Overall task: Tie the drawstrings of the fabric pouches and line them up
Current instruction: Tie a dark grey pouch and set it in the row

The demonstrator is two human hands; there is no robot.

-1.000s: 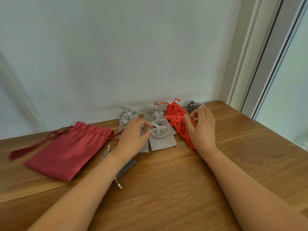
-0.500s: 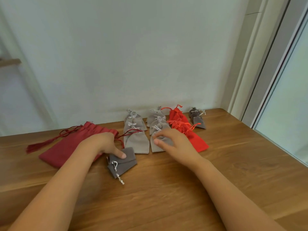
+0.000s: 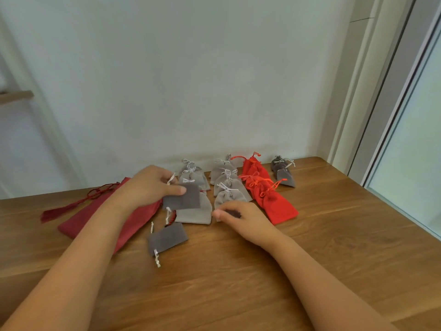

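The worktop (image 3: pixel 334 235) is met by the wall just behind the pouch rows, and broad wood is shown on the near side of both hands, out to its right edge. A large dark red pouch (image 3: pixel 100 218) is partly covered by the left forearm. The left hand (image 3: pixel 148 187) is seen with its grip pinched on a dark grey pouch (image 3: pixel 185 199) (thumb on its face). The right hand (image 3: pixel 248 220) is held low, fingers curled; whether its grip is clamped on anything cannot be told. Light grey pouches (image 3: pixel 229 185) are lined beyond it, red pouches (image 3: pixel 274 204) to its right. A second dark grey pouch (image 3: pixel 168 237) is laid nearer than the left grip.
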